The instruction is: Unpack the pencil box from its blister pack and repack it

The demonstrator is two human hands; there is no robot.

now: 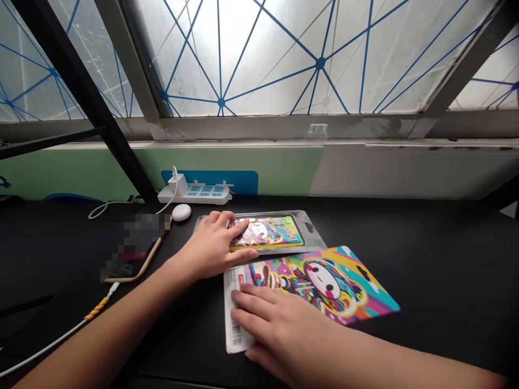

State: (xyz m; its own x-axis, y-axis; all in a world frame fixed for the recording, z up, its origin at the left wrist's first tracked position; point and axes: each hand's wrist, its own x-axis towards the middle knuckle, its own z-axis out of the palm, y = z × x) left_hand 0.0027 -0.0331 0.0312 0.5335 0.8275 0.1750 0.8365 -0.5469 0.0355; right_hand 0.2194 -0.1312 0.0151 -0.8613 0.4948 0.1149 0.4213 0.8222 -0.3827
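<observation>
My left hand (214,243) lies with its fingers spread over the left end of a clear plastic blister tray (314,232). Inside the tray sits a brightly coloured pack (284,229) with a cartoon character on it, its left part covered by my fingers. Closer to me, a colourful printed card (344,283) lies at an angle and shows a larger cartoon figure. Its left end has a white strip with a barcode. Resting flat across the card's lower left part is my right hand (279,327), fingers stretched out; its thumb is partly hidden.
A phone (140,265) with a blurred screen lies at the left, with a white charging cable (52,343) plugged in. Behind it are a round white case (181,212) and a power strip (203,193) with a plug in it. A black slanted post (89,102) stands at the back left.
</observation>
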